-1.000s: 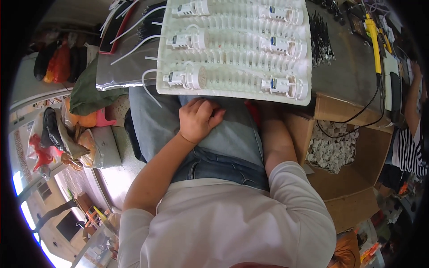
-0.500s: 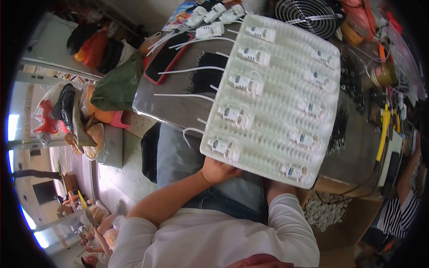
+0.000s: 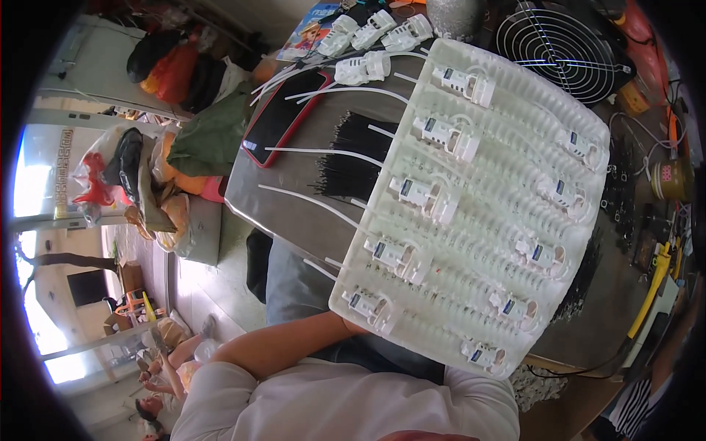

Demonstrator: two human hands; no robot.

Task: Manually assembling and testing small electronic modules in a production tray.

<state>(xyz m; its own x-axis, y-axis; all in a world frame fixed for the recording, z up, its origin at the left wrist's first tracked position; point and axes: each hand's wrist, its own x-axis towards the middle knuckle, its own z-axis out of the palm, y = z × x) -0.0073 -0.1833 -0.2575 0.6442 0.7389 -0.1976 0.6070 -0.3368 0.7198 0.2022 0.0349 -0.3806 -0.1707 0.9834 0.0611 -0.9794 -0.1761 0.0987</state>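
A white ribbed plastic tray, tilted, is raised over my lap and the table's near edge. Two rows of white plastic housings, each with a small dark label or window, sit in its slots. Thin white wires stick out past its left edge. My left hand reaches beneath the near left corner; only its wrist side shows, supporting the tray, with the fingers hidden. Under the near right part goes my right arm, and that hand is covered entirely. More loose white housings lie beyond the tray's far left corner.
On the grey table are a red-edged phone and a bundle of black strips. A round fan grille stands at the back right. Right lie a yellow-handled tool and a tin. Other people are nearby.
The tray has come nearer and looks larger, shifted right and down in the view. My left hand, plainer before, is now mostly covered by it. The view has shifted slightly.
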